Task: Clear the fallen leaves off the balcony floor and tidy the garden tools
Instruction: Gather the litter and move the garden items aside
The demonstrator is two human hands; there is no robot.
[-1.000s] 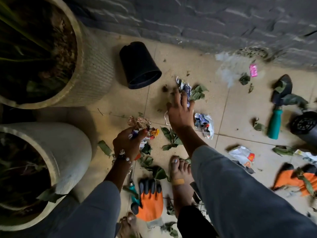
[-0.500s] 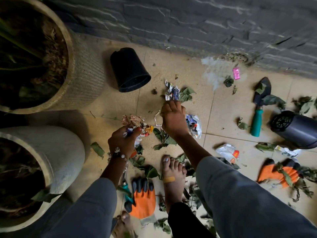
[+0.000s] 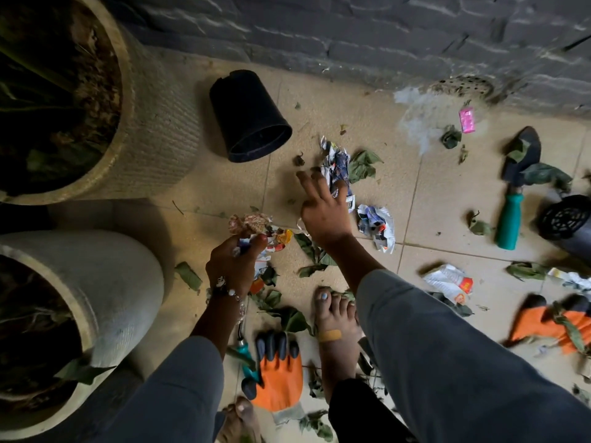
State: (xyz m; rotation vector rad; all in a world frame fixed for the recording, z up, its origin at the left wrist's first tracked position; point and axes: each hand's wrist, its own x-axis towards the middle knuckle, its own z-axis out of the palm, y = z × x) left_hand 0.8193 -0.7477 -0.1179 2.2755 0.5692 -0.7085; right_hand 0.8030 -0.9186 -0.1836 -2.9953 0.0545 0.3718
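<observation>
My left hand grips a bunch of crumpled wrappers and dry leaves just above the tiled floor. My right hand reaches forward with fingers spread, its fingertips at a crumpled printed paper lying beside green leaves. More fallen leaves lie under my right wrist and around my bare foot. A green-handled trowel lies at the right. One orange glove lies by a small green-handled tool, another orange glove at the far right.
Two large planters stand on the left. A black pot lies tipped near the wall, another black pot at the right edge. Crumpled papers, a pink wrapper and a floor drain are scattered about.
My right hand has opened from curled fingers and stretched forward to the crumpled paper. My left hand keeps its bunch, nearly still.
</observation>
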